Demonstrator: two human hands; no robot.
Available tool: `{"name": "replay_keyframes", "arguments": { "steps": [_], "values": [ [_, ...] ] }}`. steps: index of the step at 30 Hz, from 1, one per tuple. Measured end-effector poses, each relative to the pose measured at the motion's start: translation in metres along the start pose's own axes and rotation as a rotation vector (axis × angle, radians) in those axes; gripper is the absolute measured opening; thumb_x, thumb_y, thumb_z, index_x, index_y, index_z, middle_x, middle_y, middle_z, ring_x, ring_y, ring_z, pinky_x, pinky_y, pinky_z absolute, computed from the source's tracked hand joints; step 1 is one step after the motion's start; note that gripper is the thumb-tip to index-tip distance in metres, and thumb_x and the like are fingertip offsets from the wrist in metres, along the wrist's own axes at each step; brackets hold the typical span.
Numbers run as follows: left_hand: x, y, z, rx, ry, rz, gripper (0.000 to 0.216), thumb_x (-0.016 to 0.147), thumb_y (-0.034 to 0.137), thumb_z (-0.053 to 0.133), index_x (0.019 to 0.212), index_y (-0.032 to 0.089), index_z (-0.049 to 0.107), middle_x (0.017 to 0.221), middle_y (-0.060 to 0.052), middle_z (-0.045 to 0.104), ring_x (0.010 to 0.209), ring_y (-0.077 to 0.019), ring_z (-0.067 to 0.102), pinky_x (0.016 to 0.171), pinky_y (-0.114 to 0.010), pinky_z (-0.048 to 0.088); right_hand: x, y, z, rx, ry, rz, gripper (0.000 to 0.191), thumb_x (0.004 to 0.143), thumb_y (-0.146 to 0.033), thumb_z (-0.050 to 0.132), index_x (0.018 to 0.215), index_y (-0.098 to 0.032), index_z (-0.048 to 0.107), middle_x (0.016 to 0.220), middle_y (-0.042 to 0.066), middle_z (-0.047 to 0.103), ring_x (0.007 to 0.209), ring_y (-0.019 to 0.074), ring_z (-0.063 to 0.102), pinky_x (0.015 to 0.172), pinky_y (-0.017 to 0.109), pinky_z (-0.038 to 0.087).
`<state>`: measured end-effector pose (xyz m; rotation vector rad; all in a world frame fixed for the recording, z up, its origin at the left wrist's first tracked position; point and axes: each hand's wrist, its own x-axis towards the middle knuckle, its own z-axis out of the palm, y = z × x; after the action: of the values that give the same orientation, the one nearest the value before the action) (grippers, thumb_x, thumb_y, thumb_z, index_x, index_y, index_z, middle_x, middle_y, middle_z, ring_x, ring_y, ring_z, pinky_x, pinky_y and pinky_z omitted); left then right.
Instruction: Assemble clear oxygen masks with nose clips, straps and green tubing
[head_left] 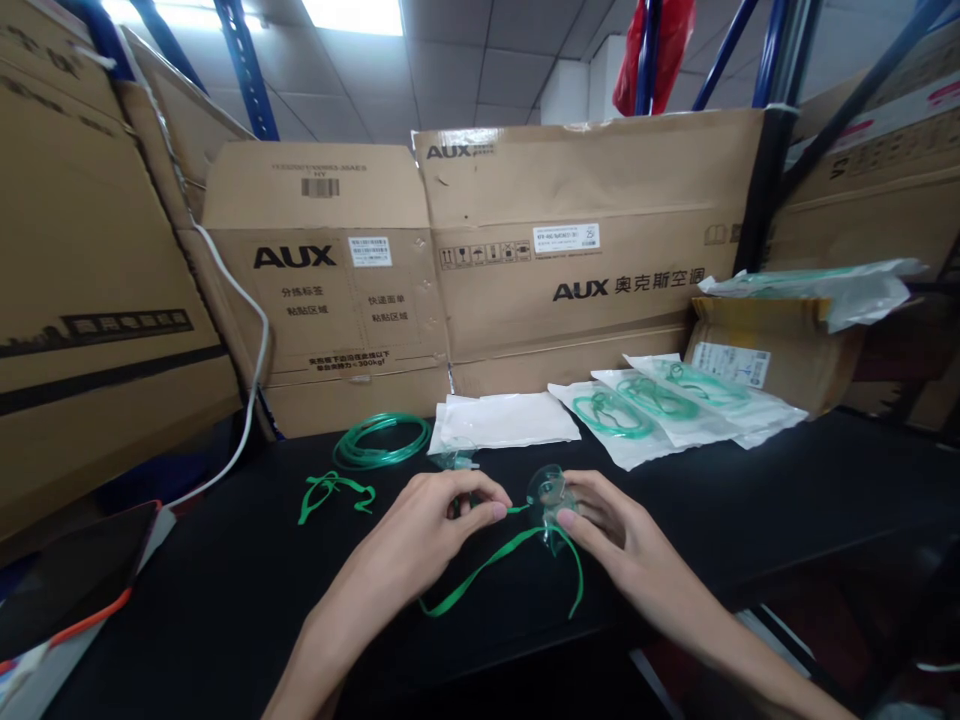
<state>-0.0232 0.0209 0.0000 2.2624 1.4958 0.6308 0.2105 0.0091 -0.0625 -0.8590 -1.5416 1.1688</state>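
A clear greenish oxygen mask (553, 490) is held above the black table by my right hand (611, 520), whose fingers and thumb close on its side. My left hand (461, 510) pinches one end of a green elastic strap (517, 509) at the mask's left edge. The rest of the green strap (487, 572) loops below the mask and hangs down in front of it. Behind my left hand lies a clear piece with a pale connector (465, 462), partly hidden. Further left are a loose green strap (328, 488) and a coil of green tubing (382, 440).
White pouches (510, 420) lie at the back of the table. Clear-fronted packs with green tubing (611, 412) lie to the right, beside an open cardboard box (757, 345). Large cartons (592, 215) wall off the back. A dark-screened device (75, 570) and white cable (264, 350) are at left.
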Motion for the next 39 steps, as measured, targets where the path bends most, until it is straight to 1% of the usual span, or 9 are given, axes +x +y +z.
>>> {"name": "replay_keyframes", "arguments": {
  "steps": [8,13,19,23,25,28,32,36,39],
  "values": [
    [0.002,-0.002,0.001,0.026,0.010,-0.004,0.032,0.097,0.051,0.055,0.100,0.029,0.078,0.089,-0.001,0.072,0.078,-0.0199,0.060,0.069,-0.030,0.043,-0.001,-0.002,0.001,-0.001,-0.005,0.019,0.030,0.096,-0.047,0.065,0.118,-0.027,0.058,0.118,0.006,0.068,0.115,0.0232,0.067,0.111,0.044,0.048],
    [0.002,-0.004,0.002,0.039,0.016,0.002,0.031,0.097,0.050,0.055,0.101,0.030,0.079,0.096,-0.002,0.074,0.090,-0.0243,0.063,0.072,-0.031,0.045,-0.001,-0.003,0.001,-0.035,0.002,0.017,0.032,0.096,-0.048,0.065,0.117,-0.026,0.059,0.116,0.006,0.069,0.112,0.0232,0.069,0.110,0.044,0.049],
    [0.002,-0.005,0.002,0.044,0.008,0.014,0.030,0.096,0.049,0.057,0.102,0.030,0.079,0.097,-0.002,0.075,0.095,-0.0253,0.064,0.074,-0.031,0.047,-0.002,-0.003,0.001,-0.064,0.002,0.007,0.034,0.096,-0.051,0.065,0.118,-0.026,0.060,0.119,0.007,0.070,0.113,0.0245,0.069,0.110,0.045,0.050],
    [0.003,-0.004,0.003,0.046,0.020,0.011,0.026,0.096,0.046,0.059,0.102,0.031,0.079,0.099,-0.001,0.076,0.096,-0.0253,0.065,0.076,-0.031,0.046,-0.003,-0.003,0.001,-0.089,0.002,0.002,0.031,0.096,-0.048,0.065,0.119,-0.028,0.060,0.125,0.006,0.069,0.119,0.0245,0.066,0.107,0.042,0.051],
    [0.003,-0.002,0.005,0.045,0.029,0.008,0.022,0.096,0.045,0.060,0.101,0.033,0.079,0.098,0.000,0.076,0.095,-0.0246,0.064,0.076,-0.032,0.045,-0.003,-0.003,0.001,-0.101,-0.001,-0.004,0.028,0.096,-0.045,0.066,0.118,-0.028,0.061,0.125,0.005,0.069,0.121,0.0246,0.065,0.104,0.040,0.052],
    [0.003,0.002,0.006,0.048,0.053,0.002,0.017,0.095,0.044,0.064,0.099,0.036,0.079,0.095,0.002,0.076,0.092,-0.0239,0.064,0.075,-0.031,0.045,-0.003,-0.003,0.001,-0.130,0.007,-0.019,0.026,0.095,-0.042,0.067,0.117,-0.028,0.063,0.121,0.004,0.069,0.116,0.0237,0.067,0.098,0.038,0.053],
    [0.002,0.009,0.006,0.063,0.092,0.013,0.012,0.093,0.039,0.068,0.093,0.034,0.079,0.091,0.003,0.074,0.088,-0.0220,0.065,0.076,-0.031,0.045,-0.001,-0.001,0.001,-0.104,-0.005,-0.023,0.025,0.091,-0.035,0.071,0.114,-0.028,0.064,0.118,0.003,0.068,0.109,0.0215,0.068,0.091,0.034,0.055],
    [0.004,0.010,0.008,0.088,0.108,0.087,0.010,0.094,0.034,0.068,0.092,0.030,0.078,0.091,0.002,0.073,0.084,-0.0196,0.065,0.078,-0.031,0.045,-0.002,-0.001,-0.001,-0.026,-0.076,-0.058,0.020,0.092,-0.026,0.067,0.112,-0.028,0.063,0.126,0.004,0.067,0.114,0.0210,0.066,0.101,0.036,0.053],
    [0.005,0.008,0.011,0.114,0.108,0.169,0.008,0.095,0.031,0.068,0.094,0.029,0.076,0.090,0.003,0.072,0.085,-0.0188,0.064,0.080,-0.031,0.045,-0.004,-0.005,-0.004,-0.005,-0.086,-0.063,0.018,0.095,-0.025,0.059,0.113,-0.027,0.063,0.129,0.005,0.067,0.121,0.0217,0.064,0.108,0.039,0.049]
  ]
}}
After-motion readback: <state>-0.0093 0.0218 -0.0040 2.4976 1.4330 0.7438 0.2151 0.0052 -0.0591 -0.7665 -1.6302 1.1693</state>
